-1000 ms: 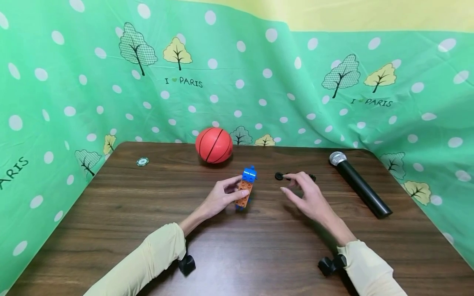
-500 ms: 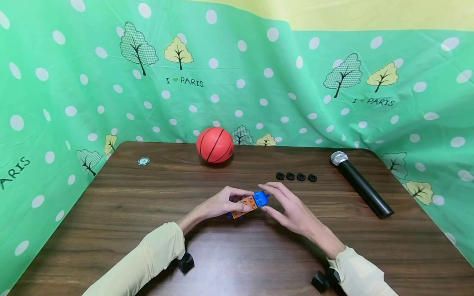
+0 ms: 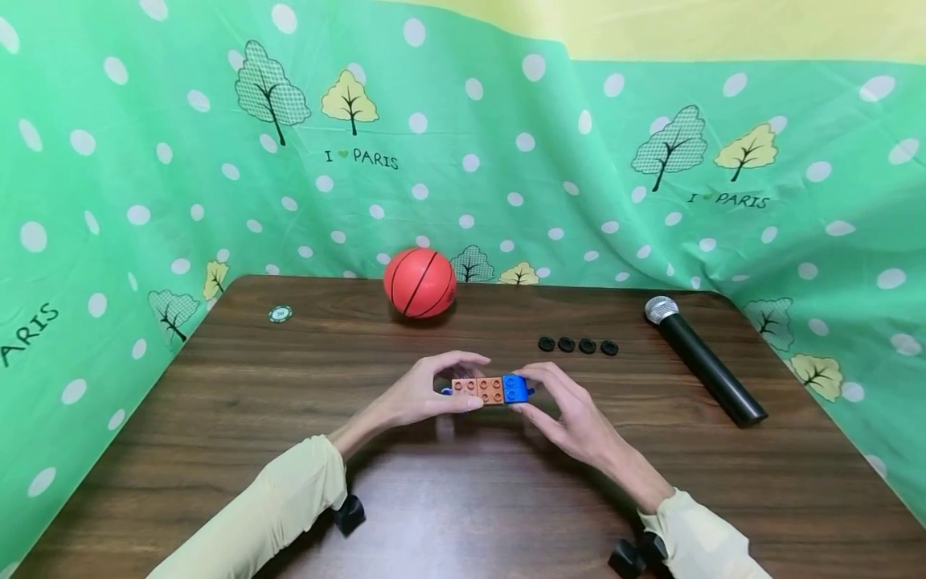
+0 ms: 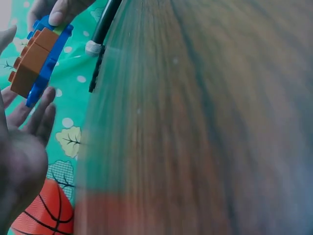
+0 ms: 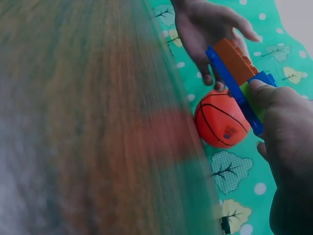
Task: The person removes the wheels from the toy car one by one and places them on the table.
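An orange and blue building-block toy point(image 3: 488, 390) is held level above the table, between both hands. My right hand point(image 3: 579, 418) pinches its blue end between thumb and fingers. In the right wrist view, a green piece shows under that thumb, and a long blue base runs below the orange blocks point(image 5: 237, 61). My left hand point(image 3: 419, 394) is around the other end with thumb and fingers spread. Both wrist views show a gap between the left fingers point(image 4: 41, 117) and the toy.
Several small black wheel-like discs point(image 3: 577, 346) lie in a row behind the right hand. A black microphone point(image 3: 709, 362) lies at the right. A red basketball point(image 3: 419, 283) sits at the back, and a poker chip point(image 3: 280, 314) lies far left on the wooden table point(image 3: 448, 515).
My right hand has come back from the black discs to the toy's blue end and grips it. The toy has turned from upright to level. My left fingers have spread off it.
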### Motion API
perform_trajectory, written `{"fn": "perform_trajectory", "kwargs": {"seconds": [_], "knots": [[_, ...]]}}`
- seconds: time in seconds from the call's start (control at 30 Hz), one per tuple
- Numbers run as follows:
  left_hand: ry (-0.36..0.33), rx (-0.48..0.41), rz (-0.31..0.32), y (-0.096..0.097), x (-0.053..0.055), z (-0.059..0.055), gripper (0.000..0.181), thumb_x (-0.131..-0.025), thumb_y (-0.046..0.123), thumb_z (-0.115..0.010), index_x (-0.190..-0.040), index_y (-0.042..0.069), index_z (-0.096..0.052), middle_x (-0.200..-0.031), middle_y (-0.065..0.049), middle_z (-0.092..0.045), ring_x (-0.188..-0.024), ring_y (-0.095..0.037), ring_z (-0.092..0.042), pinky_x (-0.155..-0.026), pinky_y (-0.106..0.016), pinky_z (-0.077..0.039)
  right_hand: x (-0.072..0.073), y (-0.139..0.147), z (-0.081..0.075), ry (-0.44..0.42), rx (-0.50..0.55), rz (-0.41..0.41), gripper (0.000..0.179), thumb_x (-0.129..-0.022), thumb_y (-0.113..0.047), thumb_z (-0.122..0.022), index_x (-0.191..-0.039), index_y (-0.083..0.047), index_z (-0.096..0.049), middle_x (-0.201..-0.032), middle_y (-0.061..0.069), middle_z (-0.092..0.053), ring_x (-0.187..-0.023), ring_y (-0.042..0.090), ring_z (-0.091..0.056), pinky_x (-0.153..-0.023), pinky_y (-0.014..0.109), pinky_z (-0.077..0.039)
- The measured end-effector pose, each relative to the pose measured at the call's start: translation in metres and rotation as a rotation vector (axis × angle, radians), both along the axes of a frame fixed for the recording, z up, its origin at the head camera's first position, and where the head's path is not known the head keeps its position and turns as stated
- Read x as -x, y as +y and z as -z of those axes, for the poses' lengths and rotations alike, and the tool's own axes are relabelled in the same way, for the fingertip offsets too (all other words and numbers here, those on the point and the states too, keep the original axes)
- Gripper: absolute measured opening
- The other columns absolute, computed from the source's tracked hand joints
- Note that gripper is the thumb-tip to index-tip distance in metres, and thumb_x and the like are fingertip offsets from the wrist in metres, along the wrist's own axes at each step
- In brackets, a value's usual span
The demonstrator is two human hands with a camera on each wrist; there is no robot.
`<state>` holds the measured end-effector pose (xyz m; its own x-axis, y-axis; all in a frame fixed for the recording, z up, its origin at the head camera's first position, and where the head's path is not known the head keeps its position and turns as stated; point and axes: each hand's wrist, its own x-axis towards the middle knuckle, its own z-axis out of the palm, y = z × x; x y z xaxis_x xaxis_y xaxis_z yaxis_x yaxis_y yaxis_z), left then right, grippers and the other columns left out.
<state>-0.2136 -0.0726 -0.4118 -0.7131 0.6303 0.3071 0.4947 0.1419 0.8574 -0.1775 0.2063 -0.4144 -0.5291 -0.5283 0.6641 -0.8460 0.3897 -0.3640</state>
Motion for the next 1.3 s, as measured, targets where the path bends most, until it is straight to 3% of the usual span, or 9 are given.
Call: {"fn": "perform_trajectory", "kwargs": {"seconds": [0.13,0.3,0.47,0.67,0.83,0.9,1.0,1.07,1.3], "knots": [[0.146,-0.050,-0.055,-0.004,-0.001,-0.003,0.053,-0.085,0.022,-0.085,-0.131,0.007,-0.066,-0.119,-0.005,-0.070,-0.106,-0.017,-0.063,-0.095,-0.046,-0.052,0.000,0.002,0.000,-0.023,0.031,0.020,0.045,-0.104,-0.038,-0.061,-0.129,-0.001,-0.061,-0.121,0.009,-0.064,-0.106,0.020,-0.062,-0.089,0.036,-0.054],[0.329,-0.044,-0.095,-0.012,-0.003,-0.003,0.048,-0.080,0.016,-0.090,-0.123,0.008,-0.069,-0.118,-0.001,-0.070,-0.109,-0.016,-0.064,-0.097,-0.045,-0.052,0.000,0.002,-0.001,-0.034,0.066,0.018,0.044,-0.103,-0.036,-0.063,-0.130,-0.002,-0.062,-0.121,0.009,-0.065,-0.105,0.019,-0.062,-0.092,0.029,-0.051],[0.418,-0.035,-0.090,-0.018,-0.002,-0.002,0.042,-0.081,0.012,-0.090,-0.119,0.009,-0.072,-0.115,-0.001,-0.070,-0.107,-0.017,-0.064,-0.093,-0.047,-0.054,0.000,0.000,0.000,-0.034,0.092,0.015,0.041,-0.102,-0.032,-0.066,-0.129,-0.001,-0.062,-0.119,0.011,-0.065,-0.102,0.020,-0.062,-0.091,0.025,-0.051],[0.446,-0.043,-0.095,-0.020,-0.002,0.000,0.039,-0.081,0.010,-0.090,-0.117,0.008,-0.073,-0.112,-0.002,-0.071,-0.104,-0.016,-0.064,-0.087,-0.050,-0.057,-0.001,0.000,0.001,-0.076,0.072,0.040,0.042,-0.092,-0.007,-0.080,-0.130,-0.003,-0.062,-0.120,0.009,-0.065,-0.103,0.019,-0.062,-0.088,0.031,-0.053],[0.423,-0.023,-0.120,-0.020,-0.001,0.001,0.036,-0.084,0.010,-0.088,-0.117,0.007,-0.074,-0.112,-0.001,-0.071,-0.104,-0.014,-0.064,-0.088,-0.046,-0.057,0.003,-0.001,0.004,-0.065,0.073,0.043,0.040,-0.097,-0.020,-0.076,-0.131,-0.003,-0.063,-0.119,0.008,-0.065,-0.102,0.018,-0.062,-0.084,0.035,-0.054],[0.417,-0.012,-0.132,-0.021,0.000,0.001,0.035,-0.085,0.011,-0.087,-0.117,0.007,-0.074,-0.112,-0.001,-0.072,-0.105,-0.013,-0.065,-0.089,-0.042,-0.057,0.005,-0.002,0.005,-0.063,0.073,0.041,0.041,-0.096,-0.017,-0.077,-0.131,-0.003,-0.063,-0.119,0.007,-0.066,-0.102,0.018,-0.062,-0.084,0.035,-0.054],[0.418,0.000,-0.149,-0.023,0.003,0.003,0.035,-0.085,0.012,-0.087,-0.117,0.007,-0.074,-0.113,0.000,-0.072,-0.105,-0.013,-0.065,-0.091,-0.038,-0.056,0.009,-0.005,0.006,-0.060,0.070,0.043,0.051,-0.085,0.003,-0.083,-0.131,-0.003,-0.063,-0.119,0.008,-0.066,-0.102,0.019,-0.063,-0.085,0.033,-0.054],[0.411,0.003,-0.154,-0.023,0.006,0.004,0.035,-0.086,0.012,-0.086,-0.118,0.007,-0.074,-0.114,-0.001,-0.072,-0.106,-0.014,-0.066,-0.092,-0.038,-0.056,0.013,-0.007,0.007,-0.052,0.069,0.048,0.054,-0.081,0.008,-0.083,-0.130,-0.003,-0.063,-0.119,0.008,-0.066,-0.102,0.020,-0.063,-0.084,0.035,-0.054],[0.375,0.020,-0.171,-0.025,0.016,0.009,0.036,-0.087,0.011,-0.085,-0.121,0.005,-0.073,-0.117,-0.005,-0.073,-0.109,-0.018,-0.067,-0.094,-0.043,-0.056,0.024,-0.011,0.010,-0.076,0.060,0.084,0.050,-0.083,0.005,-0.083,-0.128,-0.004,-0.064,-0.118,0.006,-0.065,-0.100,0.018,-0.063,-0.078,0.043,-0.058]]}}
